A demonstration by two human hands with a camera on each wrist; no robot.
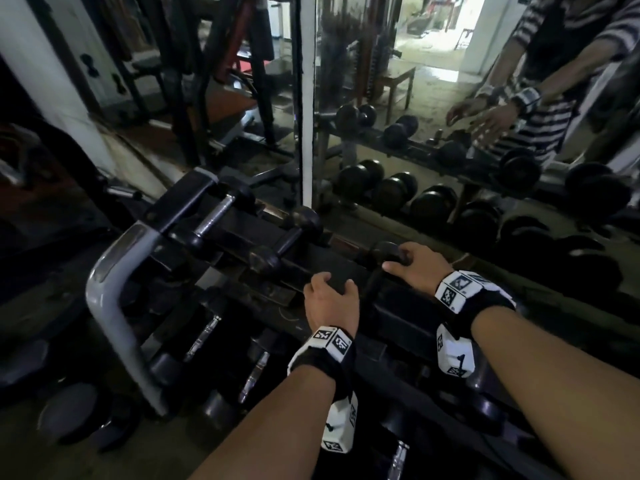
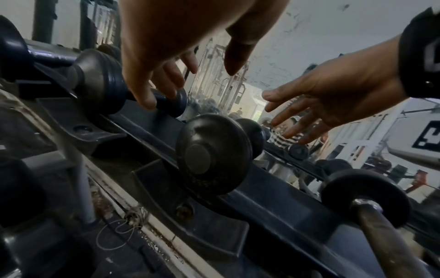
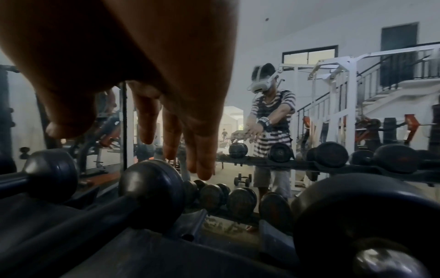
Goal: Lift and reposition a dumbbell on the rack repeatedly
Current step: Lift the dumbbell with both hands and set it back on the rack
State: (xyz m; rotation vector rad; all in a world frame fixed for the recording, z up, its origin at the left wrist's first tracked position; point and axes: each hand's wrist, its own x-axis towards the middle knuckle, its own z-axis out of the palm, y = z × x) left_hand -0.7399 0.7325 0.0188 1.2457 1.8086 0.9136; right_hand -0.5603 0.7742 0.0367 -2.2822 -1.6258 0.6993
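A small black dumbbell (image 1: 372, 284) lies on the top shelf of the rack (image 1: 277, 289), its handle pointing away from me. My left hand (image 1: 330, 296) hovers over its near head (image 2: 212, 156) with fingers (image 2: 147, 94) hanging relaxed, gripping nothing. My right hand (image 1: 412, 263) reaches over the far head (image 3: 152, 190). Its fingers (image 3: 202, 159) point straight down, and the left wrist view shows them (image 2: 297, 127) spread. I cannot tell whether either hand touches the dumbbell.
Another black dumbbell (image 1: 284, 237) and a chrome-handled one (image 1: 214, 216) lie to the left on the same shelf. A larger head (image 3: 357, 225) sits close on the right. More dumbbells (image 1: 204, 337) fill the lower tier. A mirror (image 1: 450, 116) stands right behind the rack.
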